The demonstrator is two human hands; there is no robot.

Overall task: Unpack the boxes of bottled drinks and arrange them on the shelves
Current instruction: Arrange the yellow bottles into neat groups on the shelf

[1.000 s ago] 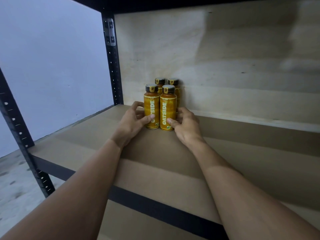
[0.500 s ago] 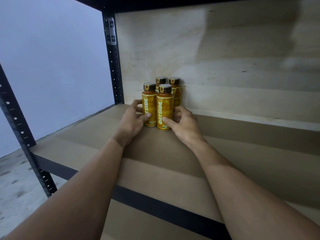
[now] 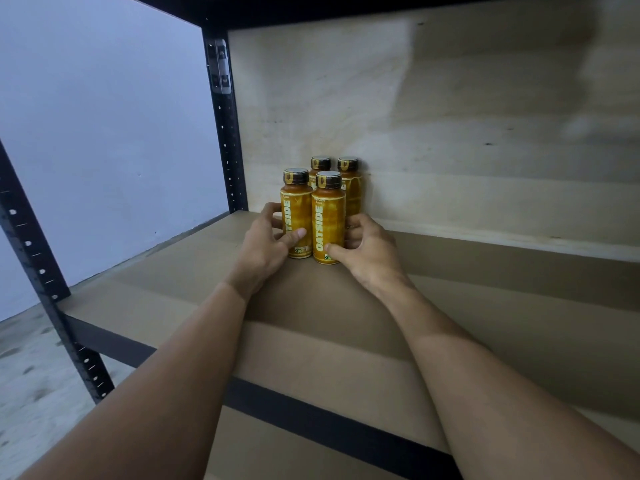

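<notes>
Here, our left hand grips the left front bottle and our right hand the right front bottle, low down, on the shelf; two rear bottles stand just beyond. We judge them rigid and slippery: hold at the label.

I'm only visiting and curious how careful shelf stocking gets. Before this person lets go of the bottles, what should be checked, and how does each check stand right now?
1. Front left bottle and front right bottle upright: ok.
2. Back left bottle and back right bottle upright: ok.
3. Caps on all four: ok.
4. Left hand grips the front left bottle, right hand grips the front right bottle: ok.
5. Back pair touching the plywood back panel: cannot tell.
6. Bare shelf board to the right for more bottles: ok.
</notes>
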